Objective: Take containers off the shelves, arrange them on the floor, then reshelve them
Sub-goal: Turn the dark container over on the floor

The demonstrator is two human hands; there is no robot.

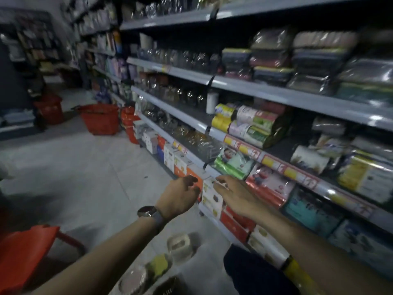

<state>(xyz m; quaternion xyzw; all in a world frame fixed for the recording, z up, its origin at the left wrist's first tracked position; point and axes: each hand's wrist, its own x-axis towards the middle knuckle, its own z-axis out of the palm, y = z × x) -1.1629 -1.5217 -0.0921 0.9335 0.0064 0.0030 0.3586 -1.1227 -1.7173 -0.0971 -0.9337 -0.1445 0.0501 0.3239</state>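
Both my hands reach toward a white boxed container (pixel 210 196) standing on the bottom shelf (pixel 214 220) among other white and orange boxes. My left hand (pixel 180 195), with a watch on the wrist, hangs just left of the box with loosely curled fingers and holds nothing. My right hand (pixel 236 196) is spread flat, its fingertips at the box's top right edge. On the floor near my knee lie several containers: a pale one (pixel 180 244), a yellow-lidded one (pixel 159 266) and a round clear one (pixel 133 281).
Tall shelving (pixel 276 94) runs along the right, packed with glass jars, wrapped packs and rolls. Red shopping baskets (pixel 100 119) stand down the aisle, and a red basket (pixel 23 252) sits at my lower left. My dark-clad knee (pixel 251 273) is beside the floor containers.
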